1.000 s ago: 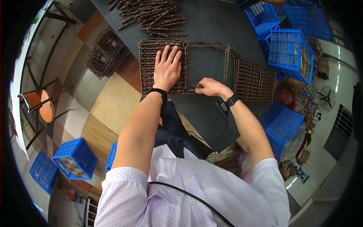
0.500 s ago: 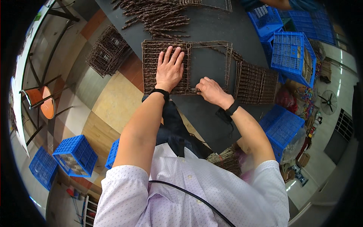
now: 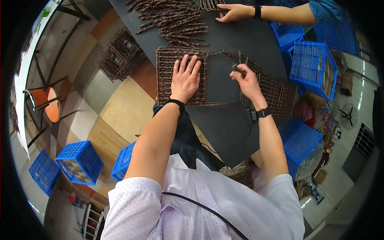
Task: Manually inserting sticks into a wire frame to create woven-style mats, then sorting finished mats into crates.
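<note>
Left hand: the left hand (image 3: 185, 80) is lying flat, fingers spread apart, pressing on the woven twig panel (image 3: 176, 76).
Right hand: the right hand (image 3: 247, 81) is pinching, its grip closed together on a thin twig (image 3: 237, 69) at the frame's far edge.
Twig frame: the twig frame (image 3: 224, 56) is lying on the dark table (image 3: 236, 124), joined to the panel, with a second woven section (image 3: 276, 94) just right of the right hand.
Beyond: a heap of loose twigs (image 3: 176, 20) is lying farther out on the table.
Far edge: another person's hand (image 3: 234, 12) is resting near the heap.
Right side: a blue crate (image 3: 312, 68) is standing beside the table.
</note>
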A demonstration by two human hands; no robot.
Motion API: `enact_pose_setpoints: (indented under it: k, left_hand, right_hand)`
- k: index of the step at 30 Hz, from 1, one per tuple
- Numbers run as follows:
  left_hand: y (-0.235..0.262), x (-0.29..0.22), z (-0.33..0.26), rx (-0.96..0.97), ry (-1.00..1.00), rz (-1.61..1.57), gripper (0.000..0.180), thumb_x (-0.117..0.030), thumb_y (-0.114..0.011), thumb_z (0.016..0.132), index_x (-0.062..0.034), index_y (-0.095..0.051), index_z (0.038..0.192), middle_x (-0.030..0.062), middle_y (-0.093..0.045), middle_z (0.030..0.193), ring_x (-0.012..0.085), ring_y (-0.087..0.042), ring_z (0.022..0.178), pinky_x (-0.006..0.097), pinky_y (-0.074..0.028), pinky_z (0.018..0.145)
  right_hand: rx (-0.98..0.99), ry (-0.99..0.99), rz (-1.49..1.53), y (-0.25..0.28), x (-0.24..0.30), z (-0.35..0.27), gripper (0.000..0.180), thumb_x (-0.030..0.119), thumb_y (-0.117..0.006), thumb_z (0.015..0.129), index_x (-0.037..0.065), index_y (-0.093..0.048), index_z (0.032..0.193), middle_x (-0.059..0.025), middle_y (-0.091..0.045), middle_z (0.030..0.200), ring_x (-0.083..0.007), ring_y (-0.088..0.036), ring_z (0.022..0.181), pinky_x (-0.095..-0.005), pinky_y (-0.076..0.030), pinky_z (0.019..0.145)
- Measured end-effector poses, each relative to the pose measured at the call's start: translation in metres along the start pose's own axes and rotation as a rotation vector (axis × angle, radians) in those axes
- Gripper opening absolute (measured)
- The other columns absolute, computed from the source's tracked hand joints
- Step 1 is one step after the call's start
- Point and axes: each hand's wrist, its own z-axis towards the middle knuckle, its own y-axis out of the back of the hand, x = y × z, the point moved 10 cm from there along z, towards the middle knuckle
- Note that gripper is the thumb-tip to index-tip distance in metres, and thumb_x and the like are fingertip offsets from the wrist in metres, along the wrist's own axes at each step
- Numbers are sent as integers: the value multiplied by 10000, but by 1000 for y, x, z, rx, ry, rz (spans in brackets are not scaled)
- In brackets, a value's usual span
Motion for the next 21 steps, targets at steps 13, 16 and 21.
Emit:
enact_pose_setpoints:
  k: [13,16,21]
  left_hand:
    - [1,4,1,5,13,-63,440,-210,-579,884,-126,-538,1314,48,-443,1444,294,-327,1386,485,-238,1141]
    - [4,7,2,-13,31,-85,435,-211,-582,883,-125,-542,1307,50,-450,1435,290,-333,1380,482,-242,1139]
    - [6,3,0,42,-35,-105,423,-212,-566,903,-123,-533,1315,46,-448,1440,283,-329,1384,482,-233,1144]
  right_hand:
    - [-45,896,-911,-128,166,153,337,176,-745,772,120,-605,1073,-15,-632,1053,-237,-598,1036,-411,-451,883]
    - [-224,832,-832,-103,167,144,469,176,-768,746,92,-584,1169,-91,-581,1186,-274,-555,1119,-413,-443,934]
    - [-195,489,-651,-46,117,69,276,118,-684,815,43,-600,1067,-124,-604,1077,-326,-576,1037,-428,-481,891]
